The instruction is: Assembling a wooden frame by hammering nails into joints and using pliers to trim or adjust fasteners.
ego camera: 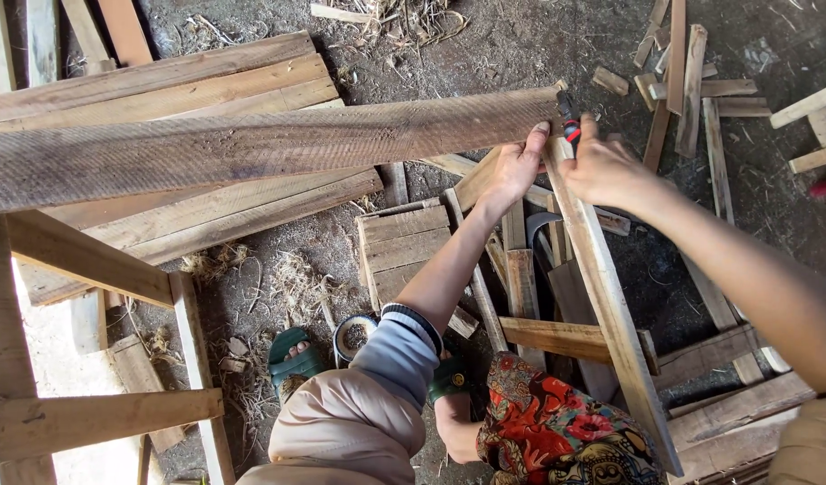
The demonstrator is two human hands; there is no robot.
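A long rough grey plank point(251, 144) lies across the view, resting on a wooden frame. My left hand point(514, 168) presses against the plank's right end, fingers on its lower edge. My right hand point(601, 169) is closed on a small red and black tool point(569, 124) held at that same end. A narrower pale board point(610, 305) slants down from under both hands toward the lower right.
A wooden trestle frame point(89, 269) stands at the left. Stacked planks point(161, 85) lie behind the long plank. Offcuts point(691, 81) litter the dirt floor at upper right, a small pallet piece point(404, 251) lies below. My feet wear green sandals point(294, 352).
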